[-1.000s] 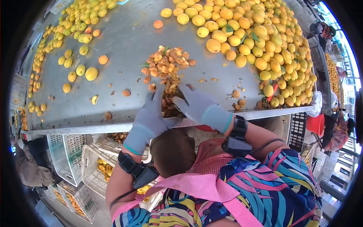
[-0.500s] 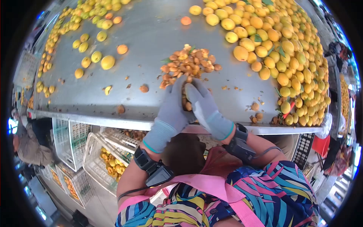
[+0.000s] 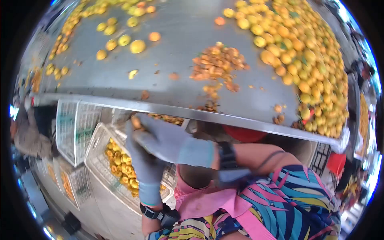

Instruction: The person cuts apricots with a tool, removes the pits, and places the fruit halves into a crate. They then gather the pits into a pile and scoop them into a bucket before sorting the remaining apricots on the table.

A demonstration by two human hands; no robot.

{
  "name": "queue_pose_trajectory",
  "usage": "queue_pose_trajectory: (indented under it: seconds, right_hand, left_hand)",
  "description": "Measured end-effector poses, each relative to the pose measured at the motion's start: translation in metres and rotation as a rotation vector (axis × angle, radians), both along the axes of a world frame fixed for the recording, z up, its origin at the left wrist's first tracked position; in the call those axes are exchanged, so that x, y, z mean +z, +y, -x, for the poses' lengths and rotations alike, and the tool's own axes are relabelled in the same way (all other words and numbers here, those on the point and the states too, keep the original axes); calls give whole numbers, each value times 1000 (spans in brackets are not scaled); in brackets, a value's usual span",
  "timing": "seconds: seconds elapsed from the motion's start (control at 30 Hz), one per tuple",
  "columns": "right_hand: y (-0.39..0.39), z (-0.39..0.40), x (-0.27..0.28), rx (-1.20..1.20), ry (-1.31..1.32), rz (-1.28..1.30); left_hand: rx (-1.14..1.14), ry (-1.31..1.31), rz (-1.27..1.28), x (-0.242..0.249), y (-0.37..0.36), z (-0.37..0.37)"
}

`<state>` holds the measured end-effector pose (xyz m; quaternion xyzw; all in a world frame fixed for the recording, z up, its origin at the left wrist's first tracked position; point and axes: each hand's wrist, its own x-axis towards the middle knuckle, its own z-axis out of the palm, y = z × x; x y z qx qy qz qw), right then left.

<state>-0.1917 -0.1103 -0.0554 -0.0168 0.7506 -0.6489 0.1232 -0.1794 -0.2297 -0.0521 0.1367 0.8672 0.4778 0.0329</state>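
Observation:
Both hands wear grey gloves and are pressed together beyond the table's front edge, above the crates. My left hand [image 3: 144,162] is cupped on the lower left, and my right hand [image 3: 166,138] lies against it from the right. Brown apricot pits [image 3: 136,121] show between the fingertips; motion blur hides how many. Just behind the hands, a crate of brown pits [image 3: 165,118] sits partly under the table. A white crate [image 3: 93,156] of halved yellow apricots [image 3: 120,165] is below and left of them. On the table remains a heap of pits [image 3: 220,62].
The metal table [image 3: 172,96] has a raised front edge. Whole apricots [image 3: 308,60] are piled at its right, with more scattered at left. An upright white crate [image 3: 76,130] stands at left, a red bucket [image 3: 336,163] at right. A person [image 3: 30,134] is at far left.
My hands have moved from the pit heap on the table, down and left past the edge, carrying some pits. The camera view has shifted, so the table appears tilted and further right.

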Motion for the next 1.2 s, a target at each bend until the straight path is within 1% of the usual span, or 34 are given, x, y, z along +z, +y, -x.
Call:
queue_pose_trajectory:
  seconds: [0.03,0.07,0.13,0.2,0.23,0.27,0.3,0.33,0.37,0.4,0.43,0.5,0.53,0.6,0.63,0.67,0.7,0.73,0.77,0.8,0.83,0.87,0.93,0.97,1.03,1.07,1.1,1.13,1.2]
  right_hand:
    - [-12,-1,-12,-1,-95,-219]
    - [-12,-5,-11,-62,-125,-240]
    - [-2,-11,-7,-26,-126,-312]
    - [17,-27,-17,-59,115,-291]
    - [50,-36,15,-3,59,-328]
    - [74,-49,19,-119,92,-411]
    - [95,-60,23,-222,133,-491]
    - [128,-72,26,-222,129,-658]
    - [167,-84,22,-216,127,-820]
    - [210,-102,-18,-149,443,-1176]
    - [226,-102,34,-330,-378,-976]
    - [304,-150,-22,-197,-105,-1220]
    - [304,-152,-20,-198,-106,-1220]
    - [291,-156,-15,-478,-647,-1006]
    - [277,-157,-10,-331,-456,-1090]
    - [280,-156,-37,1,-294,-1333]
    - [268,-142,-37,124,-213,-1306]
    - [255,-139,-60,65,32,-1316]
    - [239,-131,-69,15,40,-1330]
    - [223,-119,-61,-244,-72,-969]
    - [213,-109,-45,-486,-168,-591]
    - [215,-111,-36,-496,-173,-593]
    - [223,-125,-22,-522,-194,-818]
    - [234,-136,-21,-526,-200,-823]
    - [264,-164,-16,-593,-263,-1104]
    - [270,-168,5,-650,-457,-1120]
    - [278,-178,5,-654,-517,-1180]
    - [283,-184,5,-654,-510,-1180]
    - [292,-192,2,-497,-735,-1218]
  left_hand:
    - [13,-8,-54,-28,-15,0]
    - [26,-15,-107,-56,-30,0]
    - [34,-84,-71,-109,-63,10]
    - [8,-154,99,-147,-91,22]
    - [-4,-138,178,-155,-98,26]
    - [3,-103,215,-155,-98,27]
    - [88,-69,221,-130,-72,25]
    - [127,-55,62,-135,-71,30]
    - [164,-47,46,-130,-67,35]
    - [205,-35,33,-119,-62,41]
    - [200,-37,29,-111,-57,44]
    - [239,100,3,-94,-44,49]
    - [238,101,4,-85,-36,51]
    - [185,111,-56,-70,-24,53]
    - [185,110,-52,-65,-22,55]
    - [166,94,-53,-61,-18,57]
    - [137,74,-60,-59,-11,59]
    - [119,67,-69,-57,-4,60]
    - [103,131,-17,-56,2,60]
    - [87,197,36,-53,8,59]
    - [97,181,116,-50,15,58]
    - [86,179,114,-49,18,61]
    - [-30,235,206,-51,19,67]
    - [-56,283,229,-48,23,69]
    - [-54,251,258,-56,19,76]
    - [-46,226,290,-59,16,82]
    - [-75,312,317,-60,17,87]
    - [-70,317,317,-61,17,93]
    - [-81,240,469,-63,14,104]
